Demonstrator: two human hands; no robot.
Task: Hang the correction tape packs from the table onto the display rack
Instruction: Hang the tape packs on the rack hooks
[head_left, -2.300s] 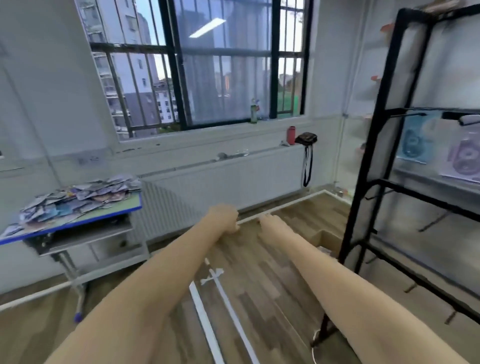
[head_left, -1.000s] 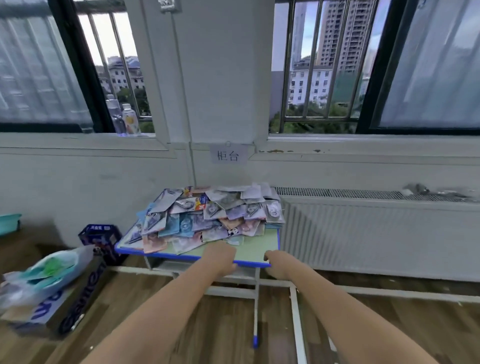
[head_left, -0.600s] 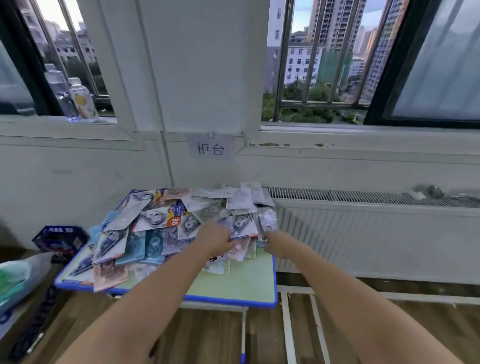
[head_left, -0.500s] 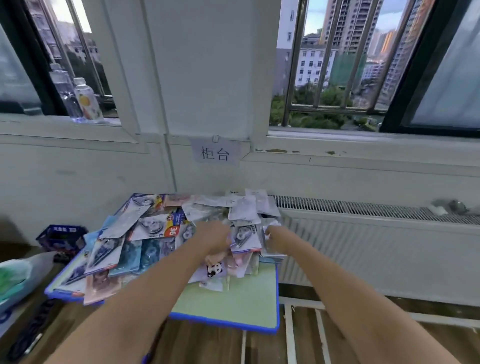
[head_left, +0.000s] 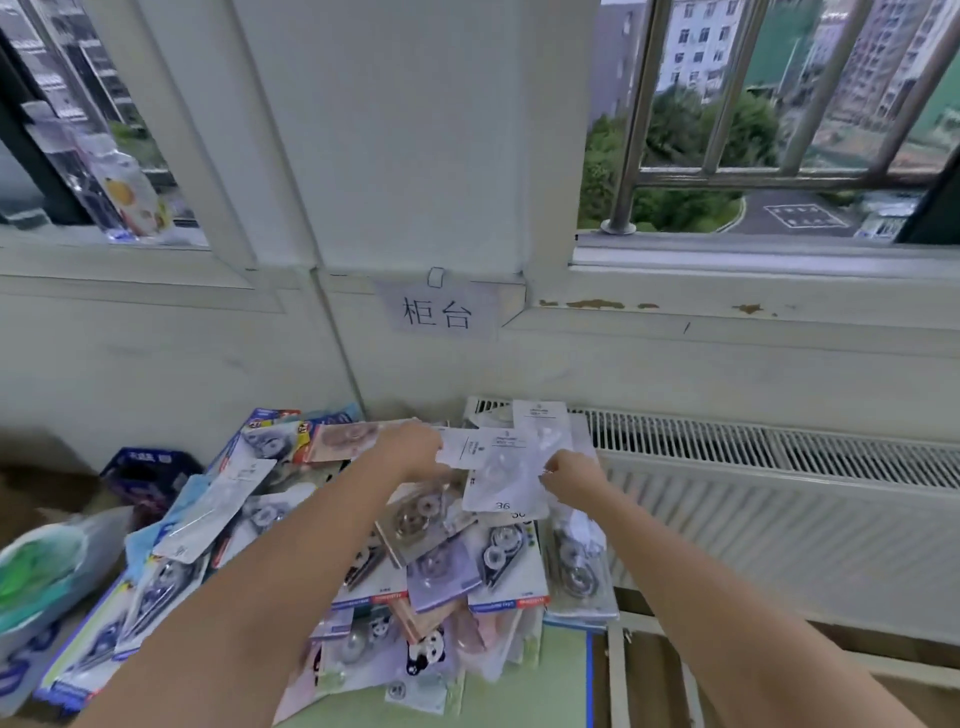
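Observation:
A heap of correction tape packs (head_left: 436, 566) in many colours covers the green table (head_left: 566, 680) with its blue edge. Both my arms stretch over the heap to its far side. My left hand (head_left: 410, 449) grips the left edge of a white-backed pack (head_left: 470, 448). My right hand (head_left: 569, 475) pinches the right edge of another white-backed pack (head_left: 506, 475), which is raised above the heap with its back toward me. A third white pack (head_left: 540, 422) stands up behind them. The display rack is out of view.
A white radiator (head_left: 779, 493) runs along the wall right of the table. On the left are a plastic bag on a cardboard box (head_left: 36, 587) and a blue box (head_left: 148, 470) on the floor. Bottles (head_left: 124, 192) stand on the window sill.
I turned from the rack and came up close to the table. Both hands moved from its front edge to the far side of the heap and took hold of white-backed packs.

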